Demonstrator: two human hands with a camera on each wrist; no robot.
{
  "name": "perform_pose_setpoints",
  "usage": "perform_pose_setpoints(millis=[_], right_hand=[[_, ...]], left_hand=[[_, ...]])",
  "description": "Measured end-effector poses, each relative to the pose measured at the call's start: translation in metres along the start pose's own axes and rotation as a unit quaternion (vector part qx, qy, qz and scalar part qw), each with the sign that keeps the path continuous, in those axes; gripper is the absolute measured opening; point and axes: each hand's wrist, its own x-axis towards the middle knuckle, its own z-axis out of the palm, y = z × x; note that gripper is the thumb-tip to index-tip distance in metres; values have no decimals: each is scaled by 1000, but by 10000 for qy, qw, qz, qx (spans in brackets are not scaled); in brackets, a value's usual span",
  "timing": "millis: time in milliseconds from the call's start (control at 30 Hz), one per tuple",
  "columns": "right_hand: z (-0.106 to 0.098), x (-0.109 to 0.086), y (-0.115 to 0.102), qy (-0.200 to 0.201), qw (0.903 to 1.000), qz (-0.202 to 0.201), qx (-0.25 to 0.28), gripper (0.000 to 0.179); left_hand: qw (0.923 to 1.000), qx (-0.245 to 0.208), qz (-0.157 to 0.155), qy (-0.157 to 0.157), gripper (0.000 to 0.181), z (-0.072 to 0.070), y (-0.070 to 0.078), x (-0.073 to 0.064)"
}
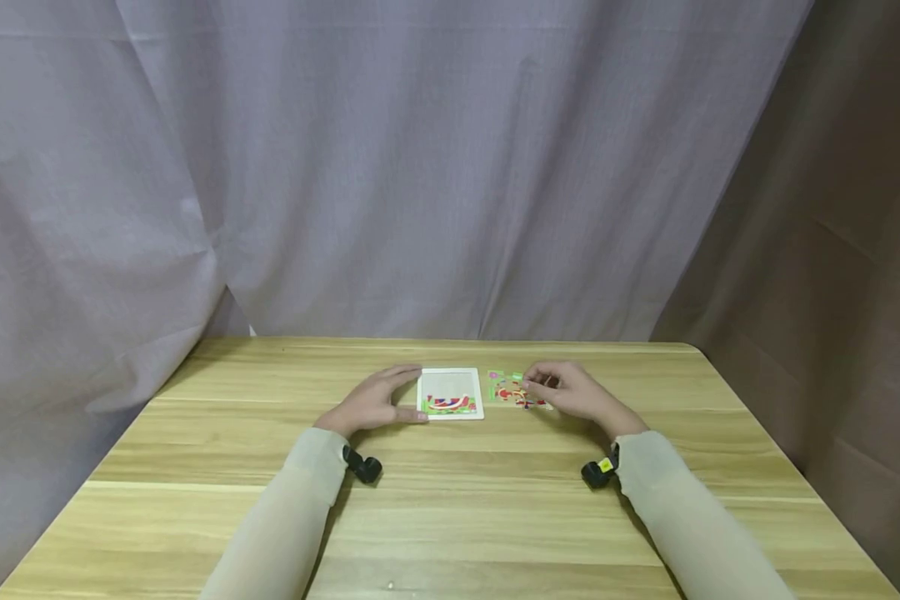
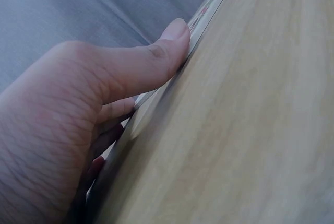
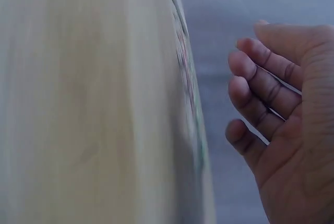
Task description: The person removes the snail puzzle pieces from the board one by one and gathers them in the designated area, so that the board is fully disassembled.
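From here the left hand (image 1: 375, 402) lies at the near-left side of a white-rimmed puzzle tray (image 1: 450, 383) on the wood-grain table (image 1: 450, 517), its thumb and fingers spread well apart and touching the tray's left edge at the lower and upper corners. The tray's floor is pale and bare above a strip of red, green, white and blue pieces along its lower edge; their picture is too small to read. Just right of the tray lie loose puzzle pieces (image 1: 504, 393), partly hidden by the right hand (image 1: 577, 392), which hangs over them with loosely bent fingers, the thumb near the forefinger. Both sleeves (image 1: 285, 508) run out of sight at the bottom of the head view. The left wrist view shows the thumb laid on the tray's edge, with the other fingers mostly tucked out of sight behind it, and the tray is cut off at the top. The right wrist view shows the undersides of the curled fingers, raised from the table, while the pieces there shrink to a blurred, coloured sliver.
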Motion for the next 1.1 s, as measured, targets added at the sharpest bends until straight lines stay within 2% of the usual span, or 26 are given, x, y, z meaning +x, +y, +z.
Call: perform_pose_setpoints(millis=[200,333,433,533,667,1100], right_hand=[[25,36,-43,-887,9958,-219,61,16],[50,64,-69,-1522,9873,-463,-43,18],[71,81,-78,-1795,9807,-735,-259,18],[86,89,-79,-1696,9792,-996,-492,20],[92,89,-77,-1449,9802,-1154,-702,24],[91,85,-83,-1461,9829,-908,-659,24]], left_hand=[[10000,-50,-8,-24,100,-1,-1,0],[10000,4,65,-41,101,0,0,0],[9999,3,96,-71,100,0,1,-1],[9999,-54,129,-89,100,-1,2,0],[9997,-142,137,-118,99,-3,2,0],[9997,-236,10,-110,99,-1,0,1]])
